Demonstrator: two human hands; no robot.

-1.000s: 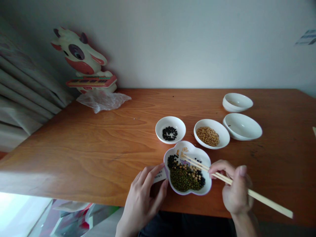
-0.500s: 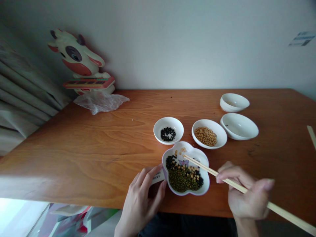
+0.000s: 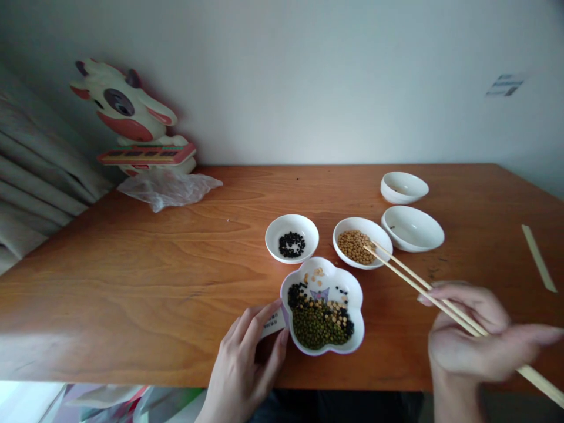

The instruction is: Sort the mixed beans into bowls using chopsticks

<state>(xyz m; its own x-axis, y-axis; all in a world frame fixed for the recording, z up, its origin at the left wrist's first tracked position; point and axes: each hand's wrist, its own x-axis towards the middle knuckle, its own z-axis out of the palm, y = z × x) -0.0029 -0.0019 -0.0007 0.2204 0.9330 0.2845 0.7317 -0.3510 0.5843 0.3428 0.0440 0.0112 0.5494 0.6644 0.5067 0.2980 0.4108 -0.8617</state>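
Observation:
My left hand (image 3: 247,346) grips the labelled handle (image 3: 274,321) of a flower-shaped white bowl (image 3: 329,276) with a lilac rim. Green mung beans (image 3: 315,326) fill its near side, mixed with black beans and split yellow ones. Held in my right hand (image 3: 476,335) are two wooden chopsticks (image 3: 418,285). Their tips, slightly apart, are at the soybeans (image 3: 352,244) in a round white bowl (image 3: 352,222); whether they pinch a bean I cannot tell. Left of it, another white bowl (image 3: 275,232) contains black beans (image 3: 291,244).
Two more white bowls, one nearer (image 3: 414,232) and one farther (image 3: 405,188), stand behind on the right. A flat wooden strip (image 3: 539,258) lies at the far right. Back left, a cow toy keyboard (image 3: 132,117) leans against the wall above a clear plastic bag (image 3: 170,188).
The chopstick tips have gone from the flower-shaped bowl to the soybean bowl, with my right hand shifting right. My left hand stays on the handle. The whole view has shifted slightly.

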